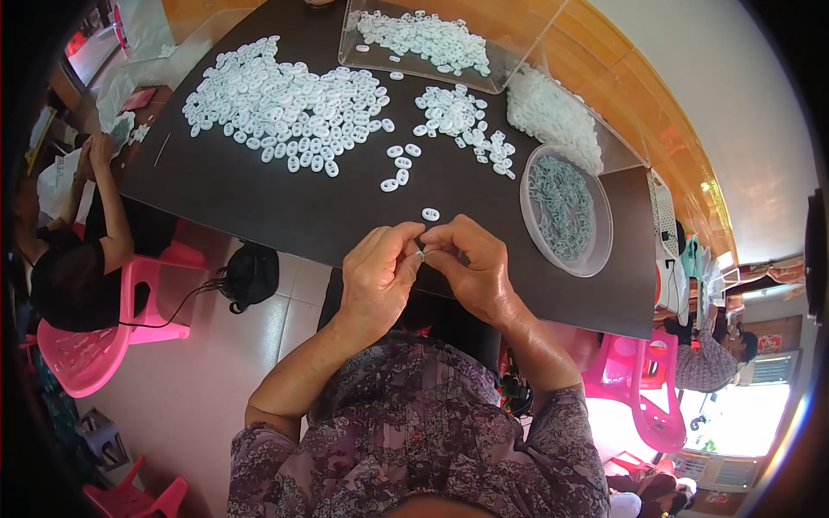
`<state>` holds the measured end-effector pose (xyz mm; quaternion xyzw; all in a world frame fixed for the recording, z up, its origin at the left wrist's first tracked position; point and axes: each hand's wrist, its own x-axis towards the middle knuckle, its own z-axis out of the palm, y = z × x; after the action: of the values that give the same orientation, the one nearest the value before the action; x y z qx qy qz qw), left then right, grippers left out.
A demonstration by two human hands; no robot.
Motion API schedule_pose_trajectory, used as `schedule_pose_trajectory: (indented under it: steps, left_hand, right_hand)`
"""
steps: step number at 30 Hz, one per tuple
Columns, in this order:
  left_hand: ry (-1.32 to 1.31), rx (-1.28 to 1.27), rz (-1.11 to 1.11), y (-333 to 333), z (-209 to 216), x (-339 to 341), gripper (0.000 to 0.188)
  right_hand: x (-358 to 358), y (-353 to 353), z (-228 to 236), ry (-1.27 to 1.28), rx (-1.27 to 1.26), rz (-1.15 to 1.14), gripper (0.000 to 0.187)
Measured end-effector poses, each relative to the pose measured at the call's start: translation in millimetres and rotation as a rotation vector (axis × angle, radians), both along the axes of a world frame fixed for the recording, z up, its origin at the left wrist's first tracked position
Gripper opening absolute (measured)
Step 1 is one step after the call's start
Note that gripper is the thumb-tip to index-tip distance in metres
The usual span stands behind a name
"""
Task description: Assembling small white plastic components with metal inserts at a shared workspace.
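My left hand (377, 274) and my right hand (471, 263) meet at the table's near edge, thumbs and forefingers pinched together. Between the fingertips shows a tiny pale piece (421, 255), too small to name and mostly covered. Just beyond my fingers lies a single white oval piece with two holes (430, 214). A short line of similar white ovals (403, 162) leads away from it toward a big heap of them (285, 108) at the far left. Right of my right hand stands a round clear tub (524, 207) holding many thin grey-green pieces (561, 207).
On the dark table (345, 203) a smaller heap of white pieces (451, 110) lies beyond the hands. Behind it are a clear tray (423, 71) of white parts and a pile of translucent pieces (553, 116). Pink chairs (91, 350) and another seated person (78, 242) are at left.
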<state>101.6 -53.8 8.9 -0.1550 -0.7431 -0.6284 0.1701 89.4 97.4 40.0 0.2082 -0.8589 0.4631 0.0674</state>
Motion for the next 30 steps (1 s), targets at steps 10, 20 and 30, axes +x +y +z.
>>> schedule_pose_trajectory:
  steps: [10, 20, 30]
  left_hand:
    - [-0.373, 0.398, -0.083, -2, -14, -1, 0.028]
    - [-0.431, 0.411, -0.118, -6, -14, -1, 0.029]
    - [-0.369, 0.48, -0.087, -2, -20, 2, 0.029]
  right_hand:
    - [-4, -3, -7, -0.124, -0.142, -0.029, 0.016]
    - [-6, -3, -11, -0.245, -0.157, -0.025, 0.008]
    - [-4, -10, -16, -0.117, -0.055, -0.009, 0.006]
